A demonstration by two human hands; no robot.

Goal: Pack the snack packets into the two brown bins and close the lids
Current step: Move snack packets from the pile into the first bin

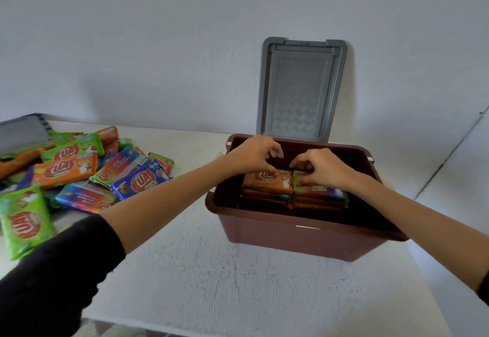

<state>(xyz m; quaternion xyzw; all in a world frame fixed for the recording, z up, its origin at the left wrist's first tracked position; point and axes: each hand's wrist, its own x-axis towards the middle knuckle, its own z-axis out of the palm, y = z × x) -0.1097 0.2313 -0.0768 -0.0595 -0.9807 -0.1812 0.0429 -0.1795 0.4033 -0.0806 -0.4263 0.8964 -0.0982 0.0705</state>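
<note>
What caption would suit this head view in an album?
Left hand and right hand grip colourful stacked snack packets inside the open brown plastic bin; grey lid upright behind it.

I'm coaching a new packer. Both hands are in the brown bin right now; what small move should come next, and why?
Probably lift the left hand out and reach for the loose pile on the table. The orange packet and green packet top two neat stacks well below the bin rim, the right hand can steady them, and many packets remain.
</note>
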